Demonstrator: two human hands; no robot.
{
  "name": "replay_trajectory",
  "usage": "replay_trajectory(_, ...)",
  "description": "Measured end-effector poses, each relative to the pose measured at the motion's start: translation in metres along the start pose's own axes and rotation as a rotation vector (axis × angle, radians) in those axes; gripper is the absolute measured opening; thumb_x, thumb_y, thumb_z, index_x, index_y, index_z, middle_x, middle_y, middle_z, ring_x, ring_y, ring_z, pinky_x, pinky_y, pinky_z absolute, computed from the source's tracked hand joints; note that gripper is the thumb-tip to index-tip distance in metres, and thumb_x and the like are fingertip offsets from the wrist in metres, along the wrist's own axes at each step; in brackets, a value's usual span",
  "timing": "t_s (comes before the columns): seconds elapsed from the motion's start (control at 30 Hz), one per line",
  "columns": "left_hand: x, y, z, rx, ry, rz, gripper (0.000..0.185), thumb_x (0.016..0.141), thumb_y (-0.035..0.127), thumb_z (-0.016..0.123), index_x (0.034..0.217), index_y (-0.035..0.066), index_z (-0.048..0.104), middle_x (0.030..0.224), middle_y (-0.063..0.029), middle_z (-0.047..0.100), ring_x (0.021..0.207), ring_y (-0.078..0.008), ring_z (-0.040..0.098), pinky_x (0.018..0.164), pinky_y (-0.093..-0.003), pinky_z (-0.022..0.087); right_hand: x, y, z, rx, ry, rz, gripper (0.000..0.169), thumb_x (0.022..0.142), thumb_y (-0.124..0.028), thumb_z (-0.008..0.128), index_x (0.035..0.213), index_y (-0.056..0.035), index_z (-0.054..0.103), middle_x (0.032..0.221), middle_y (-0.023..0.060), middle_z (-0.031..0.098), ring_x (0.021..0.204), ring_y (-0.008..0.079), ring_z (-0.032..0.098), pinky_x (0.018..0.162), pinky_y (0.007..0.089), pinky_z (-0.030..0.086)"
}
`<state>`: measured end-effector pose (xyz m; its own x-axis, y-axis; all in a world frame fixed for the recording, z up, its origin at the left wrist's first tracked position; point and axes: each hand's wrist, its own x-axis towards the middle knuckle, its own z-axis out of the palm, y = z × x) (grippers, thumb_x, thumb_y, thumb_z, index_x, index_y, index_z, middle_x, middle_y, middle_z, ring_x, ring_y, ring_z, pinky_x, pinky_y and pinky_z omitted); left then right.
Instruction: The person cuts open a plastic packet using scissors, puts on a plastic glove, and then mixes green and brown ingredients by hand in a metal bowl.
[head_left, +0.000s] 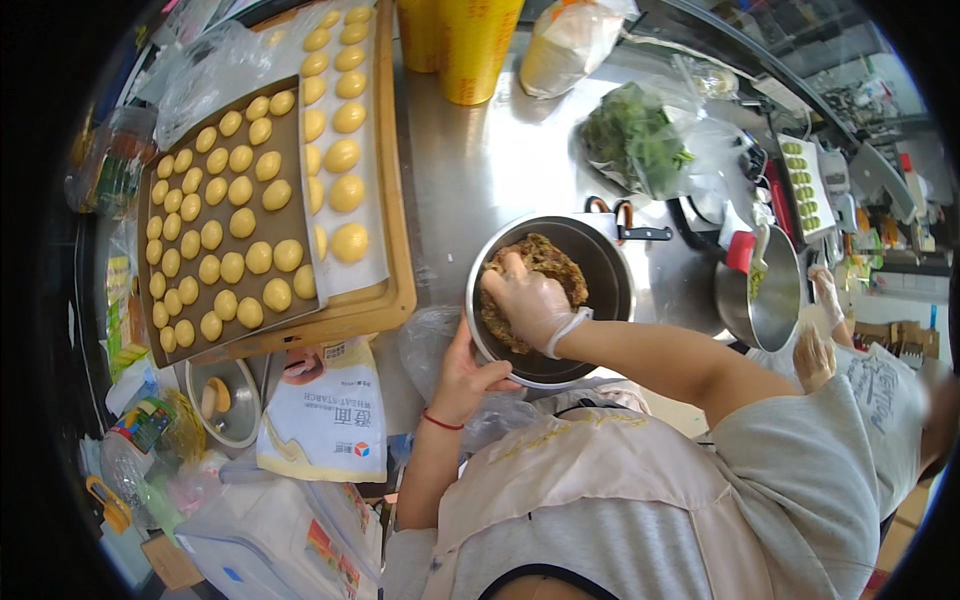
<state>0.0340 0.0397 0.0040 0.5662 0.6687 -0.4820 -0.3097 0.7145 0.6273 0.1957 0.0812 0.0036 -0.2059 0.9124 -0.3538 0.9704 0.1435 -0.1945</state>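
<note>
A round stainless steel bowl (611, 274) stands on the metal worktop in front of my body. Inside it lies a brown, greenish-flecked minced filling (562, 262), heaped towards the bowl's left side. My right hand (529, 300), in a clear disposable glove, is sunk into this filling with fingers curled; the fingertips are partly hidden. Bare and wearing a red cord at the wrist, my left hand (476, 371) grips the bowl's near left rim, its thumb along the outer edge. Just beyond the bowl's right side are orange-and-black scissor handles (622, 214) and a black-handled knife (646, 234).
Left, a dark baking tray (240, 289) of glazed dough balls overlaps a wooden tray (401, 289). Yellow film rolls (472, 52) and bagged leafy greens (634, 139) stand farther back. Right are another steel bowl (780, 300) and a co-worker's gloved hand (815, 356). A starch bag (326, 420) lies near left.
</note>
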Motion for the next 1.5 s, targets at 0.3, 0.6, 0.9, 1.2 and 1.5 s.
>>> replay_trajectory(0.3,-0.002,0.008,0.009,0.038,-0.033,0.077,0.099,0.075,-0.013,0.051,0.155,0.024,0.005,0.141,-0.0135,0.04,0.114,-0.0258,0.059,0.073,-0.0357,0.064,-0.022,0.061,-0.065,0.441,0.021,-0.249,0.041,0.081,-0.008,0.065,0.121,-0.005,0.053,0.114,0.0253,0.061,0.104,0.0373,0.063,0.092,0.0392,0.05)
replay_trajectory(0.6,-0.002,0.007,0.005,0.039,-0.069,0.051,0.095,0.081,-0.009,0.057,0.155,0.023,0.007,0.142,-0.0123,0.04,0.117,-0.0248,0.057,0.075,-0.0361,0.063,-0.003,0.095,-0.052,0.888,-0.377,0.193,0.034,0.088,-0.02,0.071,0.103,0.0032,0.051,0.095,0.0147,0.058,0.082,0.0196,0.063,0.06,0.0286,0.059)
replay_trajectory(0.9,0.001,-0.001,-0.01,0.095,-0.069,0.076,0.092,0.079,-0.001,0.071,0.152,0.013,0.017,0.141,-0.0108,0.039,0.119,-0.0236,0.053,0.077,-0.0348,0.063,0.034,0.035,-0.068,0.231,-0.574,-0.011,0.048,0.086,-0.013,0.068,0.128,0.0039,0.051,0.093,0.0239,0.067,0.074,0.029,0.071,0.06,0.0371,0.058)
replay_trajectory(1.2,0.003,-0.003,-0.009,0.14,-0.054,0.12,0.098,0.081,-0.004,0.067,0.155,0.014,0.006,0.142,-0.0116,0.038,0.118,-0.0197,0.051,0.073,-0.0303,0.061,0.036,0.016,-0.035,0.036,-0.322,0.016,0.029,0.079,-0.004,0.064,0.107,0.0031,0.06,0.095,0.0231,0.069,0.092,0.037,0.068,0.077,0.043,0.056)
replay_trajectory(1.5,-0.006,-0.001,0.013,0.031,0.056,0.091,0.098,0.077,-0.011,0.06,0.154,0.024,0.01,0.141,-0.0093,0.041,0.113,-0.0223,0.059,0.071,-0.0327,0.063,0.009,0.083,-0.056,0.501,0.037,0.163,0.035,0.08,-0.013,0.066,0.112,0.0018,0.063,0.097,0.0193,0.07,0.084,0.0257,0.069,0.079,0.0347,0.054)
